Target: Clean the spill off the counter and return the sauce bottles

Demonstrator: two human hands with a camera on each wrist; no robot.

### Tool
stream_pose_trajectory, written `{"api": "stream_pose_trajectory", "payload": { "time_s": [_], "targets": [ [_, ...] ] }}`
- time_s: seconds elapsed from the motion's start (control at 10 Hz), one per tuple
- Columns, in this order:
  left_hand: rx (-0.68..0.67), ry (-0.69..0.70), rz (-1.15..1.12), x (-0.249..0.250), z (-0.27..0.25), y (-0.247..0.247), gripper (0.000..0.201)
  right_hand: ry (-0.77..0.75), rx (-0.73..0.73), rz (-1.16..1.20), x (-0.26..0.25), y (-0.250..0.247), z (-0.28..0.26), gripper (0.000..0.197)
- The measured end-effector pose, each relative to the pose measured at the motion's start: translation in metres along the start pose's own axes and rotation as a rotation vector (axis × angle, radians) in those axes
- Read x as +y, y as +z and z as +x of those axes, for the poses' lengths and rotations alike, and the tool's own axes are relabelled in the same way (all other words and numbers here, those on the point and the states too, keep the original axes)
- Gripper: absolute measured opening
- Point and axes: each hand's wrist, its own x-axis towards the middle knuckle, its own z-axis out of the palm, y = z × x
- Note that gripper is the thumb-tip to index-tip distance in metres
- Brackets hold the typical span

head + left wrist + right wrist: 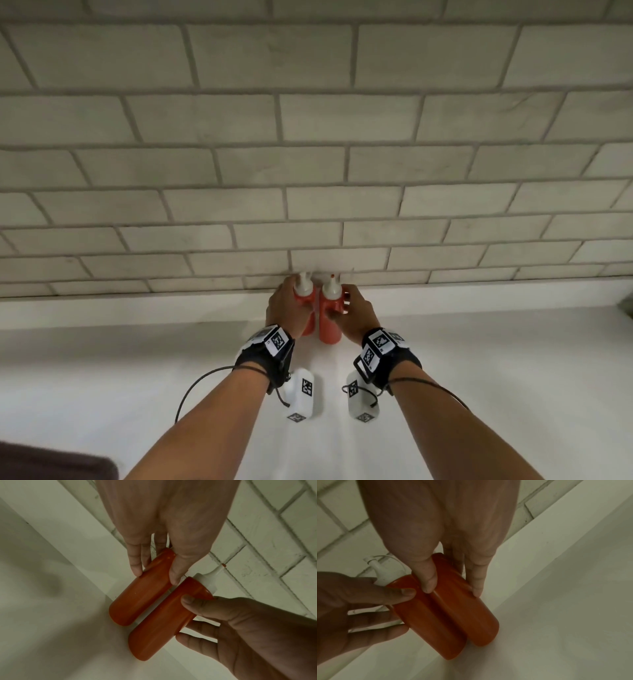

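Observation:
Two red sauce bottles with white nozzle caps stand side by side on the white counter point(479, 359), close to the tiled wall. My left hand point(291, 303) grips the left bottle point(304, 297) near its shoulder. In the left wrist view, thumb and fingers point(135, 568) of the left hand point(155, 573) pinch that bottle point(137, 601). My right hand point(344, 303) grips the right bottle point(329, 329), whose nozzle tip is red. In the right wrist view, the right hand point(452, 588) clasps the right bottle point(467, 618) beside the left bottle point(426, 628). No spill shows.
The grey brick-pattern tile wall point(308, 171) rises straight behind the bottles, above a low white ledge point(137, 308). A dark cloth point(51, 462) lies at the near left corner. A dark object point(627, 305) peeks in at the right edge.

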Motion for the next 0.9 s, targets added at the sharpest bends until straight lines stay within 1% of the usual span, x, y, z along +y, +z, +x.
{"api": "stream_pose_trajectory", "payload": {
  "time_s": [0.3,0.4,0.5,0.7,0.8,0.9],
  "targets": [
    [-0.009,-0.035,-0.038,-0.014,0.014,0.011,0.061,-0.014,0.051,0.032,0.004,0.015,0.016,0.059],
    [-0.014,-0.033,-0.05,-0.017,0.015,0.013,0.061,-0.03,0.094,0.031,0.005,0.018,0.016,0.058],
    [-0.016,-0.032,-0.043,-0.018,0.015,0.012,0.06,-0.03,0.103,0.031,0.005,0.022,0.018,0.06],
    [-0.051,-0.036,-0.023,-0.017,0.017,0.011,0.061,-0.001,0.069,0.033,0.006,0.021,0.021,0.067],
    [-0.089,-0.031,-0.019,-0.016,0.016,0.01,0.074,0.016,0.046,0.025,0.003,0.017,0.017,0.072],
    [-0.098,0.002,-0.058,-0.026,0.016,0.009,0.091,0.001,0.034,0.015,0.009,0.015,0.012,0.081]
  ]
}}
